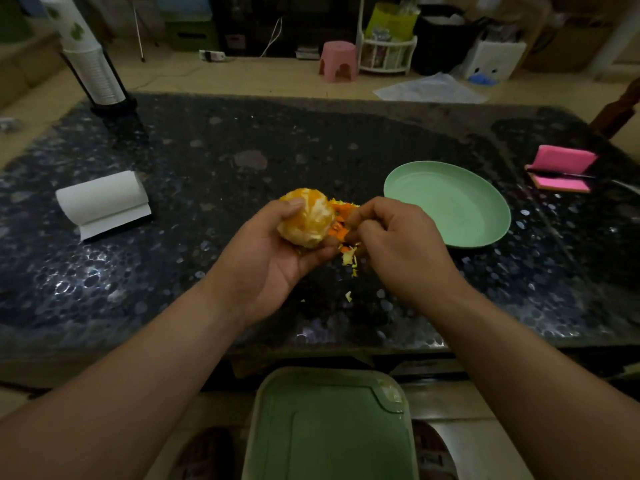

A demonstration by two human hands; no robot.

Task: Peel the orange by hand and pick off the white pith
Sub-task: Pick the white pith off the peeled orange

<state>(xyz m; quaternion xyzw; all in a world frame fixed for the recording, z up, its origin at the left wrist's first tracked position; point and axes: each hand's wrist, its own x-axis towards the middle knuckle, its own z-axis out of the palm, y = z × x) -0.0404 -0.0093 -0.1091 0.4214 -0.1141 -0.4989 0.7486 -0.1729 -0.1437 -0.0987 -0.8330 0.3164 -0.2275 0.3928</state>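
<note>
The left hand (277, 258) grips the orange (306, 218); the right hand (398, 251) pinches peel (338, 231) beside the green plate (450, 202).

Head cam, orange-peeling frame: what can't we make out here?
1. Head view: underside of the orange, covered by the left hand gripping it; pith there unknown.
2. Head view: fingertips of the right hand, curled behind its own knuckles; grip on the peel scraps unseen.
3. Head view: green container, cut by the bottom edge.
4. Head view: dark tool on the pink pad, dim and small.
</note>
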